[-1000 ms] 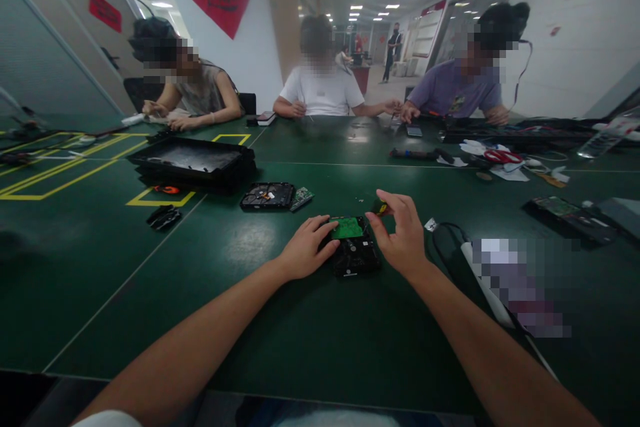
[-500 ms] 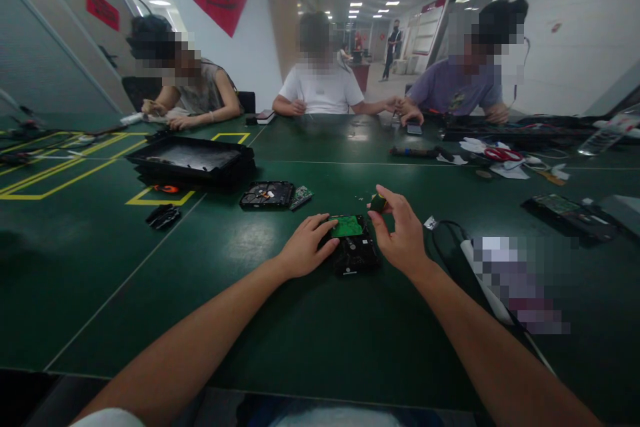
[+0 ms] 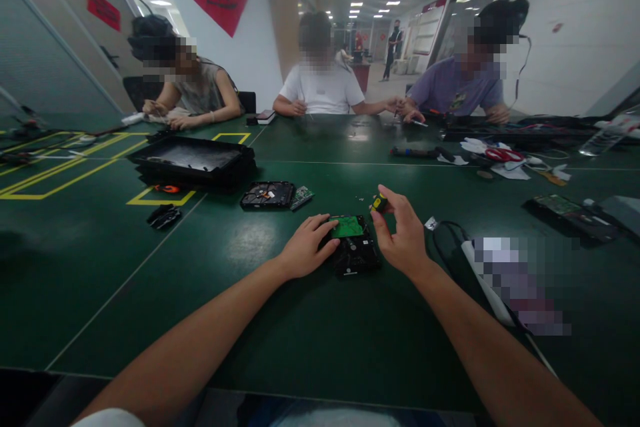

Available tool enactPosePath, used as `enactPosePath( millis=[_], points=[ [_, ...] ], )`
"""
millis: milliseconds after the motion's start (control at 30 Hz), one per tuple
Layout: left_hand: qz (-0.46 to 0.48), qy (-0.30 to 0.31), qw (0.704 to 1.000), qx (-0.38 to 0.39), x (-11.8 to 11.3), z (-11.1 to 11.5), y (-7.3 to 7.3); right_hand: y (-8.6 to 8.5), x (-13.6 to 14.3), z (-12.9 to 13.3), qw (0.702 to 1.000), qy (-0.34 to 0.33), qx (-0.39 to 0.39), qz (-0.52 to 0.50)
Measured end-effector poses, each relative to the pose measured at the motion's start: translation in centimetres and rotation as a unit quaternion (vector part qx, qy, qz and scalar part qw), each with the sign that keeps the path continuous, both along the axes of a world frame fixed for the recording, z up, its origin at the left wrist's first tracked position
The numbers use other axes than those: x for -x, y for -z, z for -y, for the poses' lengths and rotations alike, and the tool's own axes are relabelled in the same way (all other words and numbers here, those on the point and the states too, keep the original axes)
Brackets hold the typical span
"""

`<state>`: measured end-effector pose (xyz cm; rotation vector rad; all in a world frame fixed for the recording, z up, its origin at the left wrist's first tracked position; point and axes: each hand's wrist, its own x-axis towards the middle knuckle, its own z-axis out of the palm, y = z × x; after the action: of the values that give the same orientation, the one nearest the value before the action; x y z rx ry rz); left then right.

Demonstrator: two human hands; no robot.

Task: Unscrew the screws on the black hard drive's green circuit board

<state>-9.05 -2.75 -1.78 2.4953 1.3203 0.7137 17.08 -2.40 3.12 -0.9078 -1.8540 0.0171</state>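
A black hard drive [image 3: 357, 255] with a green circuit board [image 3: 349, 227] on its upper face lies flat on the table before me. Over its left side rests my left hand [image 3: 309, 245], fingers spread, fingertips on the board and thumb at the drive's edge. Between thumb and fingers, my right hand [image 3: 403, 230] pinches a small screwdriver by its black-and-yellow handle [image 3: 379, 203], above the drive's far right corner. The tool's tip is too small to make out. Tiny pale bits [image 3: 360, 199], perhaps screws, lie just beyond the drive.
Another opened drive [image 3: 267, 195] and a loose circuit board [image 3: 301, 198] lie ahead left, near stacked black trays [image 3: 193, 161]. At right are a cable [image 3: 450, 227], a white bar-shaped object [image 3: 485, 283] and another device [image 3: 573, 217]. Several people sit across the table.
The screwdriver handle has turned a little in my right fingers, showing more yellow. My left hand and the drive stay put. Across the table, a person's phone has tilted.
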Motion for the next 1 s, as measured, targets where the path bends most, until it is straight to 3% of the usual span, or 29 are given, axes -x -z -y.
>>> enactPosePath(
  millis=[300, 567, 1000],
  points=[
    [-0.002, -0.002, 1.000, -0.002, -0.08, 0.03, -0.07, 0.08, -0.04, -0.22, 1.000, 0.019, -0.020, -0.006],
    [-0.001, -0.003, 1.000, -0.003, -0.12, -0.01, -0.05, 0.36, 0.07, 0.05, 0.999, -0.026, 0.021, -0.016],
    [0.027, -0.010, 1.000, 0.011, -0.28, 0.10, -0.09, -0.15, -0.02, 0.06, 1.000, 0.013, -0.012, -0.006]
  ],
)
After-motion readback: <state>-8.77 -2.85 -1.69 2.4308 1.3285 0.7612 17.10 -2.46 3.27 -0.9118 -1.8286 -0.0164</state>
